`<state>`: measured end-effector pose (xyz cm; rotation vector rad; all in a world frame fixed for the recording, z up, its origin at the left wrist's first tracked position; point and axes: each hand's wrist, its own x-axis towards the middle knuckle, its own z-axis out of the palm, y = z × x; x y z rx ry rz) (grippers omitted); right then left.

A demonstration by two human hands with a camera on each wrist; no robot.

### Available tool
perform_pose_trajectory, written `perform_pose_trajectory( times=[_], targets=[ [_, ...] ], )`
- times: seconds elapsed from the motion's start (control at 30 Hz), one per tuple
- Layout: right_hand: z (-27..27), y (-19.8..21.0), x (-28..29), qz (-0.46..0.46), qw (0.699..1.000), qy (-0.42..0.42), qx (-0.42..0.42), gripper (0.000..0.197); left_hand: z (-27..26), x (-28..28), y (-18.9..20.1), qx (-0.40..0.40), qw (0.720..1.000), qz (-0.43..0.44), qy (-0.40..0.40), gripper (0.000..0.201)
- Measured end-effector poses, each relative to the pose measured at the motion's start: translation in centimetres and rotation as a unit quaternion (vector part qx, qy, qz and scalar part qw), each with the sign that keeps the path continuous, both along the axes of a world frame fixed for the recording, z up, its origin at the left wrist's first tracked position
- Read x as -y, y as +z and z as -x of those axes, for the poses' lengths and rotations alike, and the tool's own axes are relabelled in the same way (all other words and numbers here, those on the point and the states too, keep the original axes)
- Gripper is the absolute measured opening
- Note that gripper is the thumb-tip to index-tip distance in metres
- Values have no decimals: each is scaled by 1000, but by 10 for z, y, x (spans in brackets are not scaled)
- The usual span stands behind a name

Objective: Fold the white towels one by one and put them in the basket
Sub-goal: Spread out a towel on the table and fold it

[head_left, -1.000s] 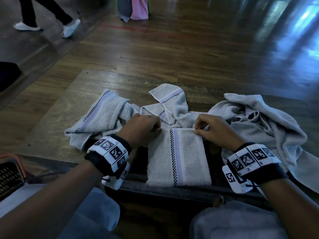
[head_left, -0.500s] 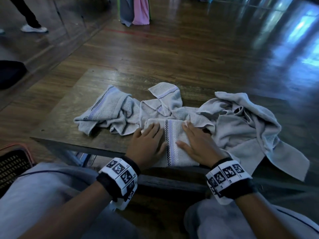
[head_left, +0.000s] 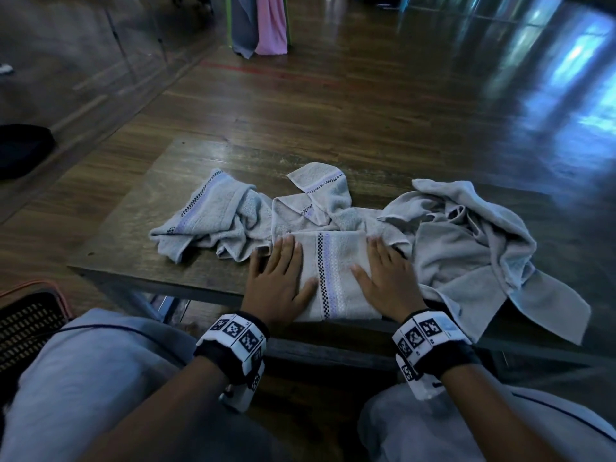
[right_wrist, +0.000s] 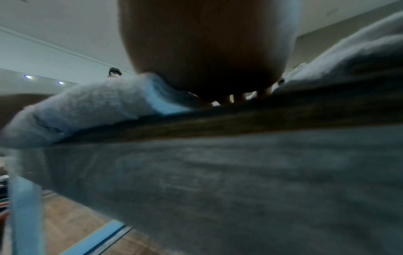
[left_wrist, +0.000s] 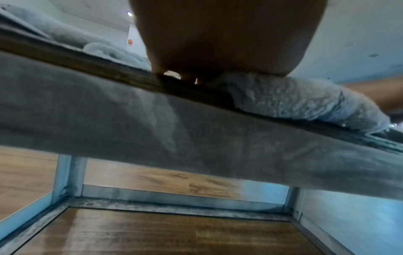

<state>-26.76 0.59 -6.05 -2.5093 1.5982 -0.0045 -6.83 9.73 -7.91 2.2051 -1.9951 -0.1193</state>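
Head view. Low dark wooden table [head_left: 140, 248] on glossy plank floor [head_left: 366, 105]; folded white terry towel with checkered and lilac stripe [head_left: 336, 278] flat at near table edge. Left hand [head_left: 276, 281] and right hand [head_left: 390, 281] palm-down on folded towel, fingers straight and spread, gripping nothing, stripe between them. Crumpled striped white towel [head_left: 206, 218] just left, second rumpled striped towel [head_left: 320, 198] behind, large plain white towel heap [head_left: 466, 241] to right, one corner hanging over table edge. Dark woven basket with orange rim [head_left: 30, 315] on floor at lower left, well apart from folded towel. Grey and pink hanging cloths [head_left: 263, 25] at far end of room; blue window glare on floor at right.

Left wrist view. Heel of left hand [left_wrist: 226, 38] pressed on towel roll [left_wrist: 305, 100] at wooden table edge [left_wrist: 109, 69]; grey metal frame [left_wrist: 69, 174] and plank floor beneath; pale ceiling with lamp above.

Right wrist view. Right hand [right_wrist: 207, 48] flat, fingertips [right_wrist: 238, 99] on table edge, folded towel [right_wrist: 87, 107] bulging to left; blurred pale ceiling with two lamps.
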Motion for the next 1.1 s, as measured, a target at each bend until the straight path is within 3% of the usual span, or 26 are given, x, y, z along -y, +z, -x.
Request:
perform_pose_trajectory(
  times=[0.1, 0.27, 0.43, 0.53, 0.67, 0.83, 0.9, 0.97, 1.1],
  targets=[
    [12, 16, 9, 26, 999, -43, -1, 65, -4, -4, 12, -7, 999, 38, 13, 76],
    [9, 40, 11, 56, 992, -63, 97, 33, -9, -8, 33, -124, 980, 113, 102, 51],
    [0, 33, 6, -85, 993, -74, 31, 52, -6, -3, 36, -282, 945, 47, 159, 39],
    [-6, 25, 8, -127, 981, -99, 111, 53, 0, 3, 36, -348, 919, 16, 184, 46],
    [-8, 27, 7, -186, 955, -132, 191, 35, 4, 10, 41, -412, 887, 6, 209, 51],
    [-10, 32, -5, -239, 907, -171, 301, 38, 3, 5, 51, -495, 843, 16, 210, 51],
    [-10, 32, -12, -236, 896, -176, 333, 46, 1, -2, 56, -509, 836, 11, 205, 50],
    [-11, 43, -23, -225, 889, -166, 364, 40, -3, -11, 66, -514, 835, 20, 196, 47],
    [-12, 84, -50, -185, 899, -137, 373, 36, -6, -31, 97, -514, 838, 54, 174, 43]
  ],
)
